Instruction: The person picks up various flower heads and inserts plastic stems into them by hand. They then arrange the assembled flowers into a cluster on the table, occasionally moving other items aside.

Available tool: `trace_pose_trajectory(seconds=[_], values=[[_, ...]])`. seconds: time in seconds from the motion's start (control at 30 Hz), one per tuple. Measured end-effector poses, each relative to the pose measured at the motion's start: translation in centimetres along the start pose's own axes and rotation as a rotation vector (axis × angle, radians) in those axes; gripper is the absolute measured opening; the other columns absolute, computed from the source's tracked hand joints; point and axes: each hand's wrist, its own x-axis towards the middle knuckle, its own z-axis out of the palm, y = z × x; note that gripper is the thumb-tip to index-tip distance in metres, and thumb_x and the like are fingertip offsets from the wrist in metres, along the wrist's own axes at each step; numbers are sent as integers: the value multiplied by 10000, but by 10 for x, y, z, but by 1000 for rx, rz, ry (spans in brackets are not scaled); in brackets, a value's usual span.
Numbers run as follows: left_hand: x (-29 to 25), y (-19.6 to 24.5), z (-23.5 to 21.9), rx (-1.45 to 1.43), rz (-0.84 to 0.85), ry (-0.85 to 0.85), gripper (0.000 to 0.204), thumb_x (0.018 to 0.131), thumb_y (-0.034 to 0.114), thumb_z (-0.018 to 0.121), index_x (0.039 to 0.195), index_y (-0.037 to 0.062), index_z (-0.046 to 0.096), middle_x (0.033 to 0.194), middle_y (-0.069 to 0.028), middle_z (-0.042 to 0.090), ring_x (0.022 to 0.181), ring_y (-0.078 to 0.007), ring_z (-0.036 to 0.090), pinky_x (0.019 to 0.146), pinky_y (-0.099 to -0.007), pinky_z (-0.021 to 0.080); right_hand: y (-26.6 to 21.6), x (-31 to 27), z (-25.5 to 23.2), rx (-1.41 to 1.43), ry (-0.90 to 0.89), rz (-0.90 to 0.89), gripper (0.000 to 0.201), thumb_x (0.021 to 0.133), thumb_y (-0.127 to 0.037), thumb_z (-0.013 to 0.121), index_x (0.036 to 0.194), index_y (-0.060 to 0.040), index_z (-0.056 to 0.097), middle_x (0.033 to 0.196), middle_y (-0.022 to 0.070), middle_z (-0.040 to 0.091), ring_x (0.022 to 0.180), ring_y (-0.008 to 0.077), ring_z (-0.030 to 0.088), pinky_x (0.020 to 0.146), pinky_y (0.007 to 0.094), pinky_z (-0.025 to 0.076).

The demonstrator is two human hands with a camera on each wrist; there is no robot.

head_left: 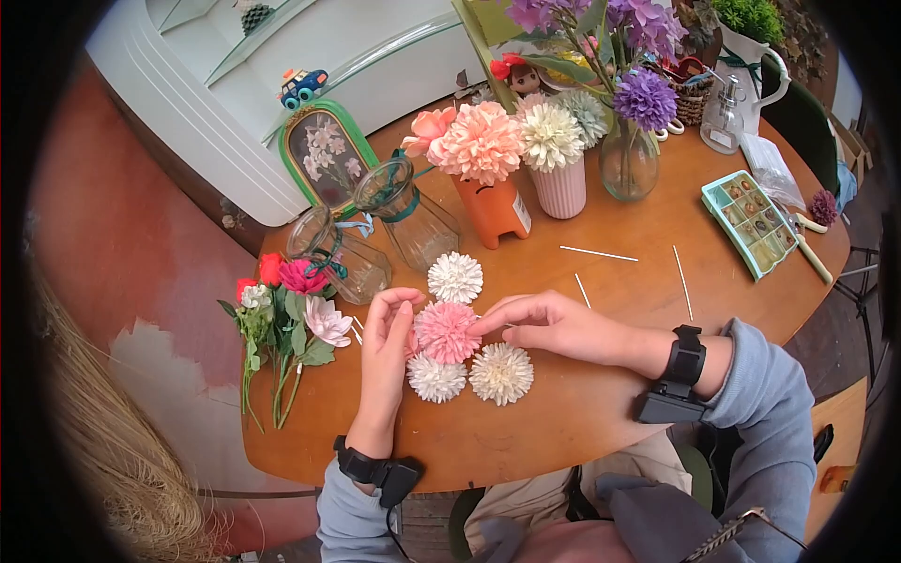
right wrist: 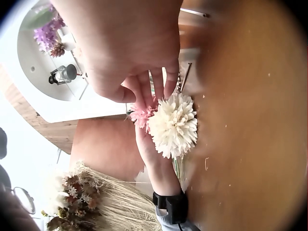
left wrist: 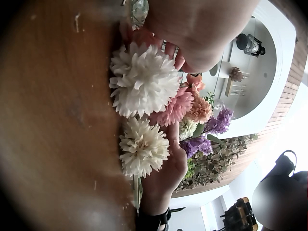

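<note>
A pink pompom flower head (head_left: 448,331) lies amid a white flower head (head_left: 455,278) above, another white one (head_left: 436,378) below left and a cream one (head_left: 501,373) below right. My left hand (head_left: 380,342) stands on edge along the pink flower's left side, fingers loosely bent and thumb up. From the right my right hand (head_left: 558,324) reaches in, its fingertips at the pink petals and its thumb apart from the fingers. In the left wrist view the white flower head (left wrist: 144,82) partly covers the left fingers. The cream flower head (right wrist: 174,126) shows below the right fingers in the right wrist view.
Two glass vases (head_left: 413,220) stand behind the left hand, beside stemmed flowers (head_left: 291,324). White sticks (head_left: 601,253) lie to the right. Farther back are an orange pot (head_left: 493,211), a pink ribbed vase (head_left: 560,190), a green-framed picture (head_left: 324,155) and a divided box (head_left: 751,225).
</note>
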Motion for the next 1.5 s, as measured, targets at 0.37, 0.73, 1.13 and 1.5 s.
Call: trace_pose_trajectory(seconds=[0.37,0.73,1.13,1.5], values=[[1,-8,-3,163,64,-208,153,902,86,543,1024,3,584,1046,-48,534,977,-108,509,848,-232,397,0,0,-2,-33,-29,25,318,894,-10,456,1188,-11,579,1201,89,565,1141,164,499,1004,306,358],[1,-10,-4,183,83,-248,117,868,23,558,975,-9,593,1081,-82,529,1046,-150,493,899,-259,379,1,-1,-1,-127,-54,51,297,898,-18,468,1170,-27,587,1151,72,572,1095,152,510,967,293,379],[0,-7,-2,356,181,-290,219,792,131,686,964,14,617,1084,-99,537,1057,-209,504,923,-303,382,3,-1,-1,-163,-67,53,307,893,-30,472,1185,-24,568,1150,68,569,1075,141,510,945,292,389],[-1,-9,-2,367,150,-268,179,788,125,695,912,20,620,1081,-92,537,1040,-198,506,898,-288,385,9,-3,-3,-446,359,74,265,840,-85,504,1064,15,602,1009,148,595,928,236,586,830,309,468]])
